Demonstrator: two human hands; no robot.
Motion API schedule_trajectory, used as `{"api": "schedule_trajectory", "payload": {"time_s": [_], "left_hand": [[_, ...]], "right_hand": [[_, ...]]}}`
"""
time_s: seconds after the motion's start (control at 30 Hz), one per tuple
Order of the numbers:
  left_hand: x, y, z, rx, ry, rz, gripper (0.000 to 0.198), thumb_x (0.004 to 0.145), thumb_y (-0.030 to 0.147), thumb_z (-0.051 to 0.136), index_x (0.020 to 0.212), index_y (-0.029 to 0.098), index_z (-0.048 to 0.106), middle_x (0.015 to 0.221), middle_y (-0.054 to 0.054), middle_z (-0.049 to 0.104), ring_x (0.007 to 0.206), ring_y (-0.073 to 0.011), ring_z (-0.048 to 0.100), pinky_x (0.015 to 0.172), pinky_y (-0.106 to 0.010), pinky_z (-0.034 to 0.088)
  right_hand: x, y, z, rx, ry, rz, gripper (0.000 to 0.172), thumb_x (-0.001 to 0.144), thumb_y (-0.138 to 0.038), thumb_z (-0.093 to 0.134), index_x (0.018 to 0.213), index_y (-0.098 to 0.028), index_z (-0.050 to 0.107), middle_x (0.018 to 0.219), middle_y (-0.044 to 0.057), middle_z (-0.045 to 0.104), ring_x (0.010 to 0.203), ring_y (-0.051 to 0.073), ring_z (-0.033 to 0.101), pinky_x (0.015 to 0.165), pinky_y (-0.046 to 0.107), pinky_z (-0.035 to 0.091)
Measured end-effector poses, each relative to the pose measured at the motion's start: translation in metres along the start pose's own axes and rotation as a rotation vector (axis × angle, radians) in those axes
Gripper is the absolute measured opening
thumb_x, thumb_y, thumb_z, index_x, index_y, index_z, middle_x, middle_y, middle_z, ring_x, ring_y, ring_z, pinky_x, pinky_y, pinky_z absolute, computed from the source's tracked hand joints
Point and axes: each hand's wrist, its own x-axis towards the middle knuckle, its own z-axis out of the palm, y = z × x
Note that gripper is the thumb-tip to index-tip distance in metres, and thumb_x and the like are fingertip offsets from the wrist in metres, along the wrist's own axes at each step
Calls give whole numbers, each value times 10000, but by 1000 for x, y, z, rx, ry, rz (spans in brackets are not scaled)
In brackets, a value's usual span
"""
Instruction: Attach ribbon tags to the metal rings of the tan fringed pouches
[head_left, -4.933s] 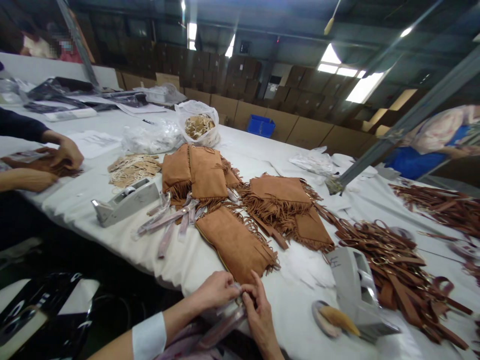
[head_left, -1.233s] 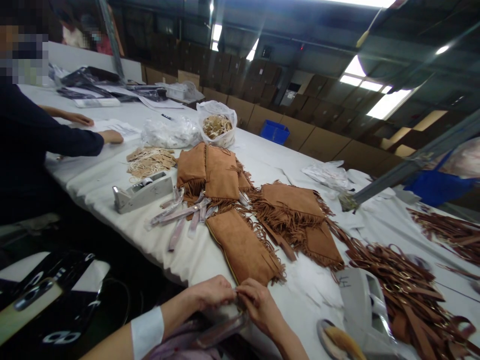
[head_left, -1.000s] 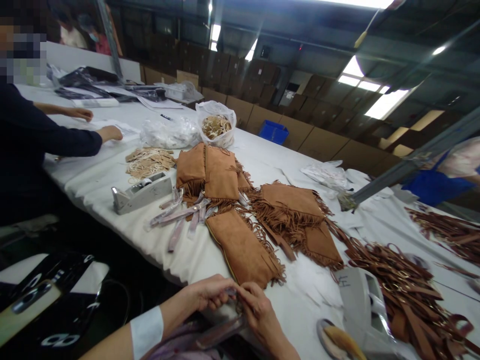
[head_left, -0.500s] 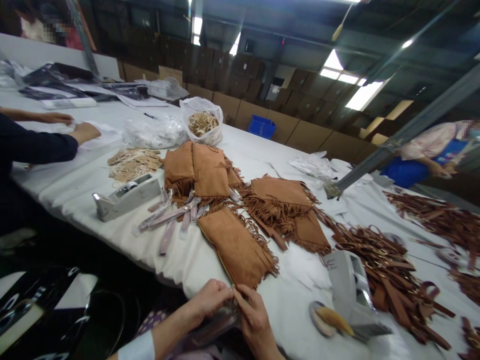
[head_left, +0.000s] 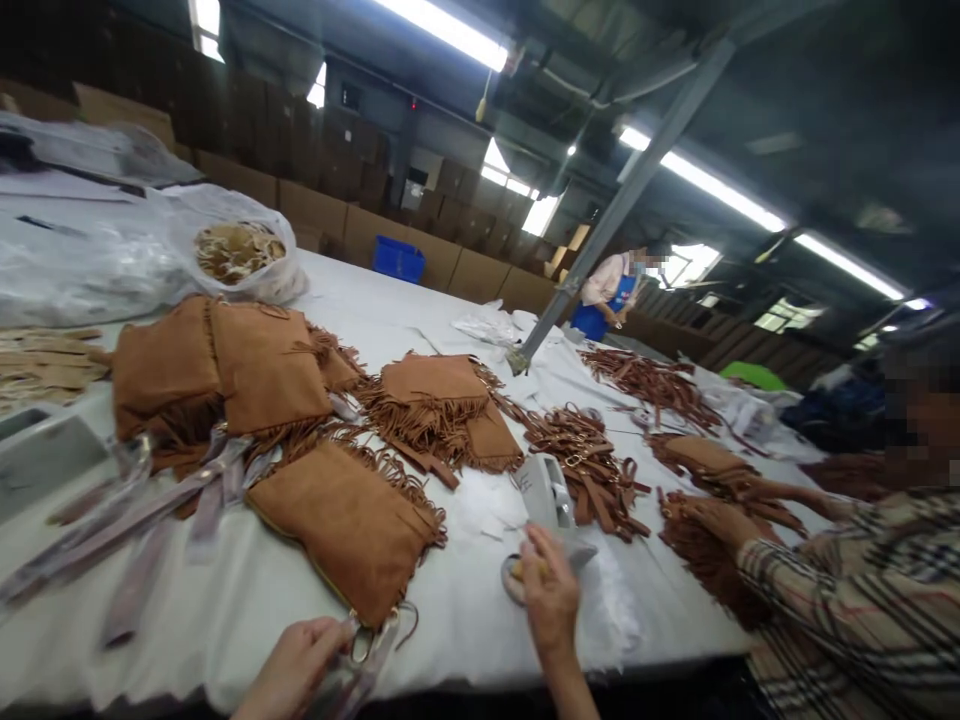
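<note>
My left hand (head_left: 292, 665) is closed at the table's near edge on a plastic-wrapped strap with a metal ring (head_left: 362, 643). My right hand (head_left: 551, 590) reaches forward to the grey tape dispenser (head_left: 546, 492), fingers held together at its tape roll (head_left: 513, 577). A tan suede fringed bag (head_left: 349, 525) lies just beyond my left hand. More wrapped straps (head_left: 135, 510) lie to the left of it.
More fringed bags (head_left: 225, 365) (head_left: 442, 405) and piles of brown leather straps (head_left: 585, 470) cover the white table (head_left: 390, 320). A co-worker's plaid sleeve (head_left: 847, 590) and hands rest on a bag at the right. A bag of tags (head_left: 240, 255) stands at the back left.
The view has swung right. My right hand left the strap and moved right to the tape dispenser. My left hand still holds the strap at the table edge.
</note>
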Motion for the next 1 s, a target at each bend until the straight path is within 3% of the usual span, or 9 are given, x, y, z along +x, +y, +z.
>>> {"api": "schedule_trajectory", "payload": {"time_s": [0.07,0.13,0.2,0.27,0.33,0.63,0.83,1.0], "left_hand": [[-3,3,-1,41,-16,13,509,607,702,552,515,204,497,406,78,273,446,-111,285,441,-238,232],[-6,6,-1,62,-25,13,529,619,728,514,533,206,498,415,82,248,457,-115,270,456,-244,234],[-9,9,-2,87,-28,31,567,618,766,473,544,205,498,429,79,252,473,-119,269,471,-247,242],[-12,13,-2,120,-25,60,601,607,798,446,541,204,502,440,65,305,495,-130,311,490,-249,274],[-14,15,-3,147,-22,84,617,599,812,438,533,203,513,453,46,374,525,-147,372,513,-253,313],[-7,2,-6,165,-64,96,617,651,800,429,576,197,532,471,38,426,553,-160,414,557,-260,356],[0,-11,-7,212,-62,109,615,672,796,408,593,195,510,526,40,415,597,-163,408,600,-256,346],[-2,-10,-6,231,-47,100,627,644,826,381,574,208,464,532,37,364,608,-172,387,613,-266,331]], "right_hand": [[36,27,-38,-167,182,237,557,818,-505,453,1169,-108,622,1239,203,588,1173,324,510,1029,470,358],[62,51,-63,-223,163,434,683,742,-581,451,1151,-63,630,1212,242,599,1181,378,491,1014,498,346],[77,68,-76,-192,71,519,672,662,-634,484,919,-59,718,972,240,692,1035,403,577,916,497,420],[83,79,-77,-131,-14,550,599,593,-654,529,708,-102,730,762,184,713,898,374,628,821,454,469],[85,86,-74,-78,-54,572,543,530,-647,574,624,-132,718,686,137,709,848,341,639,779,412,480],[88,90,-72,97,19,653,454,380,-557,719,543,-136,673,621,106,685,716,273,633,613,338,474],[71,85,-88,123,97,650,464,449,-546,689,685,-147,699,794,115,729,805,260,648,638,316,490],[38,81,-86,-27,1,634,448,551,-575,613,620,-139,689,603,97,680,591,235,617,534,312,445]]}}
